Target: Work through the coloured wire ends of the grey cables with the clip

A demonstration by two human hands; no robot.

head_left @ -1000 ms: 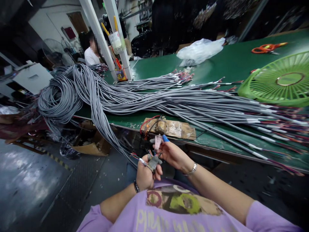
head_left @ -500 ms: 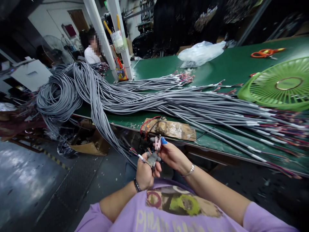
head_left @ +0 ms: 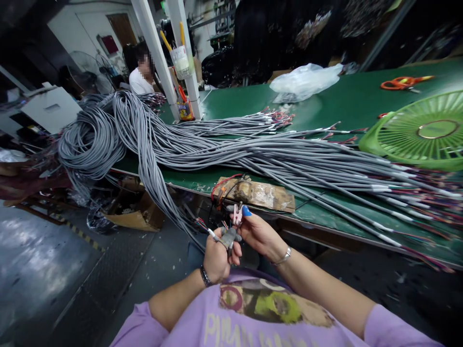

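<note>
My left hand [head_left: 216, 260] is closed in a fist round the end of a grey cable [head_left: 211, 234], whose coloured wires fan out above the thumb; grey finger covers show on it. Just to its right, my right hand [head_left: 258, 233] pinches a small pink clip-like tool [head_left: 237, 214] at those wire ends, a blue cap on one fingertip. Both hands are held in front of my chest, below the edge of the green table [head_left: 336, 99]. A big bundle of grey cables [head_left: 231, 152] lies across that table and hangs down on the left.
A brown taped block with red wires [head_left: 255, 192] sits at the table edge above my hands. A green fan grille [head_left: 421, 130], orange scissors [head_left: 403, 83] and a clear plastic bag [head_left: 306, 79] lie further back. Another person [head_left: 142, 74] sits behind white posts [head_left: 155, 53]. Cardboard [head_left: 132, 217] lies on the floor.
My hands stay together on the cable end with only slight shifts; my right hand's pinch on the pink tool has settled. The view has drifted a little to the left.
</note>
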